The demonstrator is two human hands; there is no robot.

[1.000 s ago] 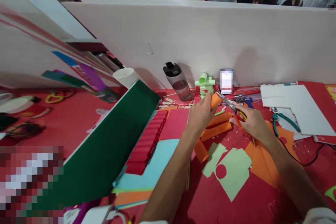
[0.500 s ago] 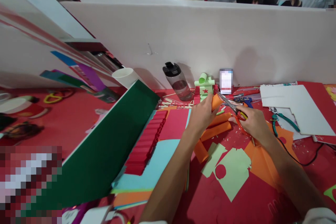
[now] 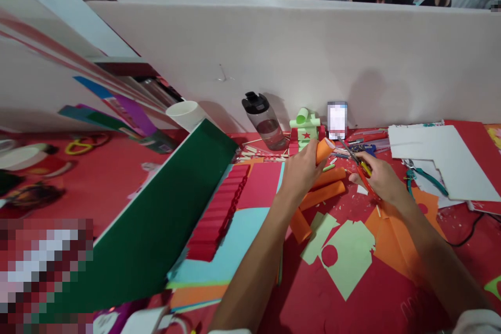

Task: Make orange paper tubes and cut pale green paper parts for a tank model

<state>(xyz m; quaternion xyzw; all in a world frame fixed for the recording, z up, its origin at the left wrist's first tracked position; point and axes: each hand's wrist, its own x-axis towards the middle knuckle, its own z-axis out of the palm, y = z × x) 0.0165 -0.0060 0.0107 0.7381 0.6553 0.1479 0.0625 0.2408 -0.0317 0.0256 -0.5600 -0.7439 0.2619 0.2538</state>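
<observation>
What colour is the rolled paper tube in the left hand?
The tube is orange, clearest in the head view.

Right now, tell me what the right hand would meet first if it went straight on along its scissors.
Probably the upright phone: the scissors in the right hand point toward its lower edge. This single view leaves the depth between them unclear.
</observation>
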